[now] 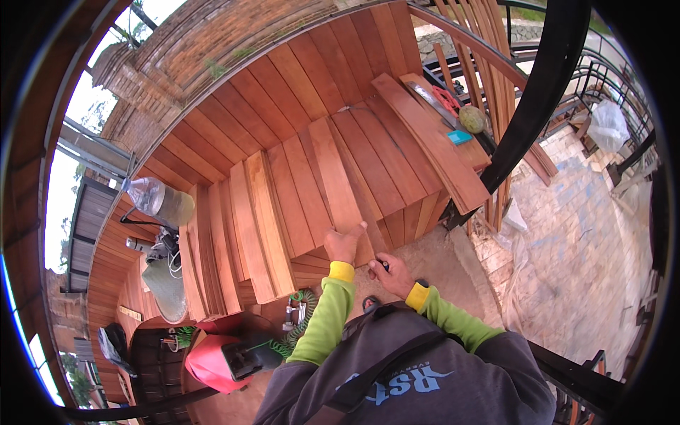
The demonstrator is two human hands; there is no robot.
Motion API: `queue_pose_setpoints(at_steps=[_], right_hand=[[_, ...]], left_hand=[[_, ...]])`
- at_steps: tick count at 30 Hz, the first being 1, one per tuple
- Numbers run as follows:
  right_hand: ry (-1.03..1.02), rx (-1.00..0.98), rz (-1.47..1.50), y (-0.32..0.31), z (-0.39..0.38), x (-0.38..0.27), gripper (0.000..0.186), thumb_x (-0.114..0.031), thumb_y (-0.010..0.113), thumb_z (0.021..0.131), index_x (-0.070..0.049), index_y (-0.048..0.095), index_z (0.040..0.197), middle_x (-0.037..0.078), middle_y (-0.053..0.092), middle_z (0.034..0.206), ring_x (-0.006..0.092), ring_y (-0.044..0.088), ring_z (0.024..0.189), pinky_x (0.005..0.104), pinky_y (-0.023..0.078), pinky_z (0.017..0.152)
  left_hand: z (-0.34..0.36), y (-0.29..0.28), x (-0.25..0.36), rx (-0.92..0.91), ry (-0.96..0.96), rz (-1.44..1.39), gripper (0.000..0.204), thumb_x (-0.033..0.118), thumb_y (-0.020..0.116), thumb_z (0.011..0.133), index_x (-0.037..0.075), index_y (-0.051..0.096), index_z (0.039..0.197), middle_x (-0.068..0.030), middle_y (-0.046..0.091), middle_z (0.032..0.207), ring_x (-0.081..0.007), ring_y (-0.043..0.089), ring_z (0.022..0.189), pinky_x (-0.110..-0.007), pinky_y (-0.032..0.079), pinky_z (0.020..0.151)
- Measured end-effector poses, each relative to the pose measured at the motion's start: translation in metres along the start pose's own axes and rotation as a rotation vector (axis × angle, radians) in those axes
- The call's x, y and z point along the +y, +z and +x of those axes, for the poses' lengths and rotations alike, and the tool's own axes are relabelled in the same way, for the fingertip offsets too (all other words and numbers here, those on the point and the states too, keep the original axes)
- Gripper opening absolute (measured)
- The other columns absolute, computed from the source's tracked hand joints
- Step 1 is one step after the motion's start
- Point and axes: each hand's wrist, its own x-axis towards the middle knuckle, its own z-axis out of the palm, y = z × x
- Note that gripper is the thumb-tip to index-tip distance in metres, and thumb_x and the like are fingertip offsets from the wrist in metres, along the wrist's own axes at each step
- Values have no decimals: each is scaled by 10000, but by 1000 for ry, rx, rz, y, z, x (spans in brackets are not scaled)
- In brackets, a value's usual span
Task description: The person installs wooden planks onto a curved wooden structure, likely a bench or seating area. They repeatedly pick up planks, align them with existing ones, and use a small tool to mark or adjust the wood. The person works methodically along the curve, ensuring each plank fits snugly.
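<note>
A long reddish-brown wooden plank [334,170] lies across the slatted wooden bench [294,191], its near end jutting toward me. My left hand [343,244] is closed over that near end, thumb stretched to the right. Just right of the plank's end, my right hand [393,275] has its fingers curled around a small black object [384,266]; its kind is mostly hidden by the fingers. To the left, more loose planks [258,219] rest side by side on the bench.
A wide board [432,145] lies at the right, beside a red-handled saw [446,99], a turquoise item [459,137] and a roundish green-yellow object [472,119]. A black post [528,113] rises there. At left stands a large plastic bottle [159,202]; a green coiled hose [308,304] hangs below.
</note>
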Motion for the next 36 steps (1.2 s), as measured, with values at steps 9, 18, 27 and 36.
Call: queue_pose_setpoints(at_steps=[9,18,27,36], right_hand=[[-89,55,26,-3,11,2,256,-179,541,924,10,522,753,52,581,623,84,536,597,256,431,558],[43,-13,132,-12,-14,19,231,-174,498,937,25,613,905,43,594,680,94,540,645,249,440,598],[251,155,193,-47,-31,24,210,-137,487,933,17,628,906,26,581,684,85,517,632,229,422,597],[228,164,270,-52,-25,24,201,-127,478,945,16,612,906,27,571,681,80,502,619,219,389,550]], left_hand=[[1,-4,21,-52,-44,-195,380,238,641,828,-131,584,903,-162,634,819,-198,592,764,-334,478,678],[0,-20,18,-40,-120,-262,287,176,589,858,-102,579,929,-111,593,826,-170,537,774,-314,447,695],[10,-7,23,-46,-149,-307,261,159,599,858,-83,554,945,-98,584,843,-166,528,784,-306,444,707],[10,-15,27,-107,-184,-383,230,155,591,862,-59,569,941,-70,578,835,-148,510,764,-300,435,700]])
